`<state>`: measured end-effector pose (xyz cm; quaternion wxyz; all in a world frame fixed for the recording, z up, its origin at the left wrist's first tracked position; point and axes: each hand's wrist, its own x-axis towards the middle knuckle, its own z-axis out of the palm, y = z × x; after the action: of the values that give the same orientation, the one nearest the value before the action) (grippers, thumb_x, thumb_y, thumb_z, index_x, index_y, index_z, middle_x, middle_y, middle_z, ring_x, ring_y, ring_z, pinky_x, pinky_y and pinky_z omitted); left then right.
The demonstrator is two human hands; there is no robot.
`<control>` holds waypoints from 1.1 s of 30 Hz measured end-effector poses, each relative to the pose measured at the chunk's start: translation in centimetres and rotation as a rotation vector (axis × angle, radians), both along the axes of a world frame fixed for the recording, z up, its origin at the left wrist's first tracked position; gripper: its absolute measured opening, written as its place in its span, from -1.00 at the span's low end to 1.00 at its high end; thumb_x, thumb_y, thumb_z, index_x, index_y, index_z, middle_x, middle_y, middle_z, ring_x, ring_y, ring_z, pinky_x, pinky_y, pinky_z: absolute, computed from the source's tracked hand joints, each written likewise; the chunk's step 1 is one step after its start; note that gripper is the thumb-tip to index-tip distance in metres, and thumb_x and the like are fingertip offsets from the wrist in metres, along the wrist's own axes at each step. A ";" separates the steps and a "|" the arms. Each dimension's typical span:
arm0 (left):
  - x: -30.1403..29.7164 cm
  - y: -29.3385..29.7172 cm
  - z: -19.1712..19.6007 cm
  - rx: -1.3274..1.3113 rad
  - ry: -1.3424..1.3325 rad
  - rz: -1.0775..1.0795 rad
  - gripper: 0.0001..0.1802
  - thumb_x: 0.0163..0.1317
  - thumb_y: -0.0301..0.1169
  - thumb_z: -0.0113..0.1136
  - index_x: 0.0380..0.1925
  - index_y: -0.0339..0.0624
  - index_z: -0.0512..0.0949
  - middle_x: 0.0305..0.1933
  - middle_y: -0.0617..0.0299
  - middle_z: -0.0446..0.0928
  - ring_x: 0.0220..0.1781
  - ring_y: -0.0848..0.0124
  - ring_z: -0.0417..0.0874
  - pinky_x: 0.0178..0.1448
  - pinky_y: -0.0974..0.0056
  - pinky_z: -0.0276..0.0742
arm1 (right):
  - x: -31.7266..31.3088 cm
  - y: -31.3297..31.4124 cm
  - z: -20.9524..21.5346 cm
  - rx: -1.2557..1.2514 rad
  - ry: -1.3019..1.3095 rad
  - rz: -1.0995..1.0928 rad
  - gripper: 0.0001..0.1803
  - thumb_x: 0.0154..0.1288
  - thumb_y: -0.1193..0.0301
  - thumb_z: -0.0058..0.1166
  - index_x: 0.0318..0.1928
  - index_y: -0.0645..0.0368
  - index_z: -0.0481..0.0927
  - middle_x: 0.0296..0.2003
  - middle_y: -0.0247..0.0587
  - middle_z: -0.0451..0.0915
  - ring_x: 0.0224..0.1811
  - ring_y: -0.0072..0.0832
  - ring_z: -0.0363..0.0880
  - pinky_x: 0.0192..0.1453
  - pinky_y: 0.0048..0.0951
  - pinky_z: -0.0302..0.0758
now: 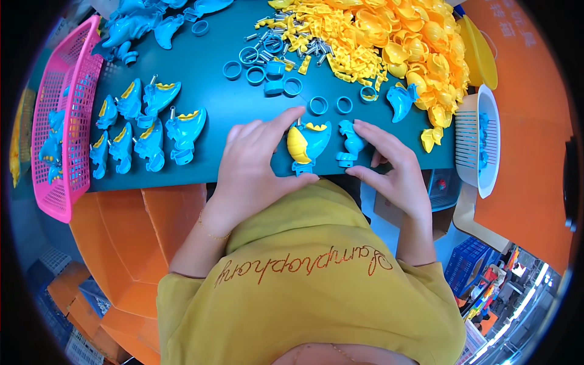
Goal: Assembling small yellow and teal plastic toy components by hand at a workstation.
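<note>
My left hand (pixel 252 155) curves around a blue toy shell half (pixel 318 141) with a yellow curved piece (pixel 297 145) on its left side. The index finger is at its top and the thumb at its base. A small metal pin shows near that fingertip. Just to the right, my right hand (pixel 395 167) pinches a second blue toy part (pixel 353 143) between thumb and index finger, at its lower and upper ends. Both parts are at the table's near edge, upright and slightly apart.
On the green table (pixel 225 155), several blue shell halves with yellow inserts (pixel 185 134) stand at left. Blue rings (pixel 318 105), metal pins and a yellow shell heap (pixel 420 48) lie beyond my hands. A pink basket (pixel 82 121) flanks the left, a white basket (pixel 486 158) the right.
</note>
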<state>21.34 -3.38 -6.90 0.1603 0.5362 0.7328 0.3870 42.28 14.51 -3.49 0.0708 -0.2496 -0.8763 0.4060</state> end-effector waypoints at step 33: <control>0.5 0.5 -0.9 0.134 0.049 0.091 0.07 -0.37 -0.12 0.81 0.31 -0.09 0.59 -0.18 0.32 0.63 -0.28 0.37 0.53 -0.07 0.26 0.42 | -4.2 -4.5 -4.1 0.361 0.364 0.093 -0.10 -0.06 0.39 0.59 0.39 0.08 0.55 0.20 -0.12 0.64 0.10 -0.10 0.66 0.18 -0.17 0.62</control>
<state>21.88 -2.83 -7.78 0.0882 0.5213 0.7325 0.4290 38.05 10.04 -7.63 0.2516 -0.1151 -0.9179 0.2843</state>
